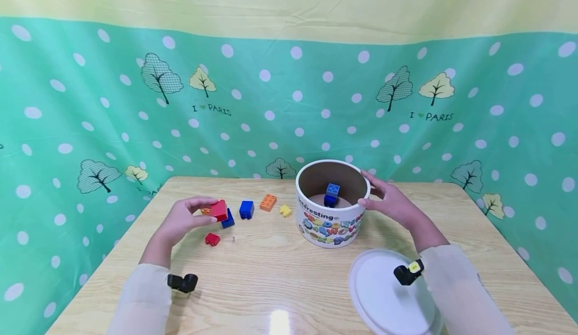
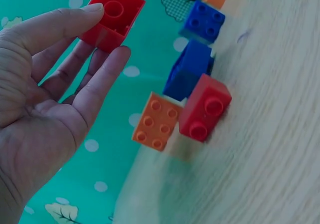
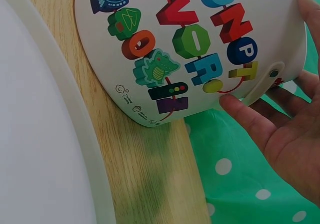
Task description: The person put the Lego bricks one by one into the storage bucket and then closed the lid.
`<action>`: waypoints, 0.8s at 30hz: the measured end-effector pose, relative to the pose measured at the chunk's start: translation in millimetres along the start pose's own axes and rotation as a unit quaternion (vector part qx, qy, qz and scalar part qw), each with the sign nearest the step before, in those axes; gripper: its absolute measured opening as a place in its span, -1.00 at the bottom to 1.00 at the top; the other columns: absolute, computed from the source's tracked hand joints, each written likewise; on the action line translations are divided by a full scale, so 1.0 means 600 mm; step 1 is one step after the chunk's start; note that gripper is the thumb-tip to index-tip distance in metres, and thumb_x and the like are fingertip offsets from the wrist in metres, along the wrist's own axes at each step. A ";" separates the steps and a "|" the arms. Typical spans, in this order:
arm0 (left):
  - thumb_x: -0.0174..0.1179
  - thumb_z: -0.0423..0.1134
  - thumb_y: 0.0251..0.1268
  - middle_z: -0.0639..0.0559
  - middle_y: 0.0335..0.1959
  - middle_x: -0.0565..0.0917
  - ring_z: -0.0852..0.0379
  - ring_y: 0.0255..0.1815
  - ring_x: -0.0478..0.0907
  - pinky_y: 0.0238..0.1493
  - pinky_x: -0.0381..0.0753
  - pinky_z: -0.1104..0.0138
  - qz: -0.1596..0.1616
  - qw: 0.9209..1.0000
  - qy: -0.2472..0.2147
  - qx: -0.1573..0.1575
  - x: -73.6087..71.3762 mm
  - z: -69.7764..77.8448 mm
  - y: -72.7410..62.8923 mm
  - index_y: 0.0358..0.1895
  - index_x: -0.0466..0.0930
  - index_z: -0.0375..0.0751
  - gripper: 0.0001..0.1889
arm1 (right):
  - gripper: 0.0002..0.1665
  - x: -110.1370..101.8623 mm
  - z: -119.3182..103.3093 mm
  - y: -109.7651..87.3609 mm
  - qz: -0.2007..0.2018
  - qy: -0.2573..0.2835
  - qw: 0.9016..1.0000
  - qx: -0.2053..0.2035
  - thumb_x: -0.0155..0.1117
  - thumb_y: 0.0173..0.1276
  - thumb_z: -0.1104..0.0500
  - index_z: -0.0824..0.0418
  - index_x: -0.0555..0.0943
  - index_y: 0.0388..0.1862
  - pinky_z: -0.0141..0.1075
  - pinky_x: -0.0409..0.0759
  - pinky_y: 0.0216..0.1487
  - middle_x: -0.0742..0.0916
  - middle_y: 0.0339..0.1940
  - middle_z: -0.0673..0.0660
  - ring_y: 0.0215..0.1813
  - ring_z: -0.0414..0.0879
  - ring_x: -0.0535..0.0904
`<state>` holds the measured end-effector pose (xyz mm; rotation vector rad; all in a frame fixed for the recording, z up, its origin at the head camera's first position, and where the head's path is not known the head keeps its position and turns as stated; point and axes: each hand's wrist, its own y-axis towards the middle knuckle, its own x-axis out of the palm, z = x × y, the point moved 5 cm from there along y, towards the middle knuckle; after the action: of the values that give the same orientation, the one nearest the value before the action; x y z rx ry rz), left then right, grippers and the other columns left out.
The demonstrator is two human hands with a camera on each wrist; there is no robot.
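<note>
My left hand [image 1: 188, 218] pinches a red toy brick [image 1: 219, 210] between thumb and fingers, above the table's left side; the left wrist view shows its hollow underside. Below and around it lie a blue brick [image 1: 228, 218], a small red brick [image 1: 212, 239] and an orange brick [image 2: 156, 123]. On the right, my right hand [image 1: 392, 200] grips the side of a white bucket [image 1: 328, 229] near its rim and handle strap [image 3: 265, 83]. The bucket stands upright, lidless, with blue bricks [image 1: 331, 194] inside; part of its floor is hidden.
Between hand and bucket are another blue brick [image 1: 246, 209], an orange brick [image 1: 268, 202] and a small yellow brick [image 1: 285, 210]. A round white lid [image 1: 384, 295] lies flat at the front right, under my right forearm. A green dotted cloth [image 1: 280, 94] hangs behind the table.
</note>
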<state>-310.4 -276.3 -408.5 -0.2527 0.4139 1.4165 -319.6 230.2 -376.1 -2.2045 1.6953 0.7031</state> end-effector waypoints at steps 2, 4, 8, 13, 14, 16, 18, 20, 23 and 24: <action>0.48 -0.24 0.05 -0.21 0.25 0.49 -0.23 0.31 0.34 0.00 0.56 0.45 -0.005 1.000 -0.010 0.011 0.005 0.008 0.000 0.18 0.58 -0.28 -0.44 | 0.13 0.001 0.000 0.001 -0.001 0.001 1.000 -0.001 0.41 0.22 -0.18 -0.08 -0.03 0.61 0.24 0.30 0.28 0.14 0.58 0.20 0.50 0.32 0.09; 0.48 -0.28 0.04 -0.22 0.24 0.48 -0.24 0.23 0.42 -0.04 0.62 0.38 -0.011 0.999 -0.025 0.019 0.010 0.016 0.001 0.17 0.58 -0.31 -0.44 | 0.13 0.002 0.000 0.001 -0.002 0.002 1.000 -0.003 0.41 0.23 -0.17 -0.07 -0.03 0.61 0.25 0.30 0.29 0.15 0.57 0.20 0.50 0.32 0.09; 0.46 -0.35 0.05 -0.24 0.25 0.44 -0.20 0.08 0.56 -0.09 0.68 0.28 -0.027 0.998 -0.047 0.027 0.020 0.032 0.001 0.17 0.56 -0.35 -0.46 | 0.11 0.003 -0.001 0.003 -0.004 0.002 1.000 -0.012 0.41 0.24 -0.14 -0.05 -0.02 0.61 0.24 0.30 0.29 0.18 0.56 0.20 0.49 0.31 0.12; 0.43 -0.38 0.08 -0.24 0.22 0.46 -0.14 0.02 0.62 -0.09 0.68 0.24 -0.037 0.997 -0.053 0.035 0.030 0.056 0.005 0.17 0.56 -0.33 -0.48 | 0.11 0.003 -0.001 0.004 -0.006 -0.001 1.000 -0.015 0.40 0.25 -0.14 -0.06 -0.03 0.61 0.22 0.31 0.29 0.19 0.56 0.21 0.49 0.31 0.13; 0.43 -0.38 0.09 -0.24 0.22 0.46 -0.15 0.02 0.63 -0.08 0.68 0.23 -0.040 0.997 -0.055 0.039 0.033 0.061 0.006 0.17 0.56 -0.34 -0.48 | 0.11 0.002 0.000 0.003 -0.005 -0.001 1.000 -0.014 0.40 0.25 -0.15 -0.06 -0.03 0.61 0.22 0.30 0.29 0.19 0.56 0.21 0.49 0.31 0.12; 0.43 -0.39 0.09 -0.25 0.22 0.45 -0.16 0.01 0.63 -0.07 0.67 0.22 -0.048 0.996 -0.062 0.047 0.040 0.073 0.009 0.18 0.55 -0.36 -0.48 | 0.12 0.000 0.001 0.002 -0.004 -0.004 1.000 -0.010 0.40 0.24 -0.16 -0.07 -0.03 0.61 0.23 0.30 0.29 0.18 0.56 0.22 0.49 0.32 0.11; 0.43 -0.41 0.08 -0.26 0.23 0.44 -0.16 -0.01 0.65 -0.06 0.67 0.21 -0.055 0.994 -0.077 0.052 0.047 0.084 0.012 0.16 0.55 -0.38 -0.48 | 0.12 -0.001 0.002 0.001 -0.004 -0.005 1.000 -0.007 0.40 0.24 -0.16 -0.07 -0.03 0.61 0.24 0.30 0.29 0.18 0.56 0.23 0.49 0.33 0.11; 0.43 -0.42 0.08 -0.27 0.24 0.45 -0.16 -0.01 0.65 -0.05 0.66 0.20 -0.061 0.993 -0.085 0.059 0.054 0.095 0.015 0.15 0.55 -0.40 -0.49 | 0.11 -0.002 0.002 0.001 -0.004 -0.004 1.000 -0.007 0.40 0.24 -0.15 -0.08 -0.03 0.61 0.24 0.30 0.29 0.18 0.56 0.23 0.49 0.33 0.10; 0.42 -0.43 0.08 -0.28 0.23 0.47 -0.16 -0.01 0.65 -0.03 0.66 0.22 -0.066 0.992 -0.087 0.067 0.063 0.110 0.018 0.14 0.55 -0.41 -0.50 | 0.10 -0.001 0.003 0.002 -0.005 -0.003 1.000 -0.008 0.40 0.25 -0.15 -0.09 -0.02 0.61 0.23 0.31 0.29 0.18 0.56 0.22 0.49 0.32 0.11; 0.42 -0.43 0.08 -0.28 0.23 0.47 -0.15 -0.01 0.65 -0.03 0.66 0.22 -0.066 0.992 -0.086 0.068 0.066 0.113 0.019 0.14 0.56 -0.40 -0.51 | 0.10 -0.001 0.003 0.003 -0.006 -0.003 1.000 -0.008 0.40 0.25 -0.15 -0.09 -0.02 0.61 0.22 0.31 0.29 0.18 0.56 0.22 0.49 0.31 0.11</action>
<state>-308.9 -210.9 -363.1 -0.0461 0.3442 1.2629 -321.7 231.1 -377.1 -2.2202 1.6783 0.7217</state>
